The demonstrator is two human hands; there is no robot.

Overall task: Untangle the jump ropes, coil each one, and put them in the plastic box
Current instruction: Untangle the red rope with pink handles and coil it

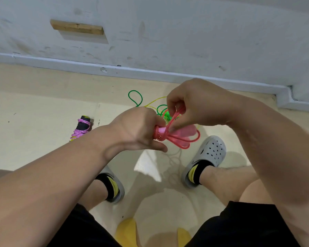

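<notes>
On my feed, the left hand (139, 130) curls tightly round the translucent pink plastic handles (183, 138) of a red vinyl jump rope (174, 117), held above the cream floor (43, 122). The right hand (191, 106) pinches one of its loops. Beneath them, a green cord (135, 98) and a yellow cord (155, 100) lie tangled. A purple braided rope (81, 129), wound on black handles, rests well to the left.

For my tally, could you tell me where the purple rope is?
In the head view, the purple rope lies on the floor, left of the left hand.
</notes>
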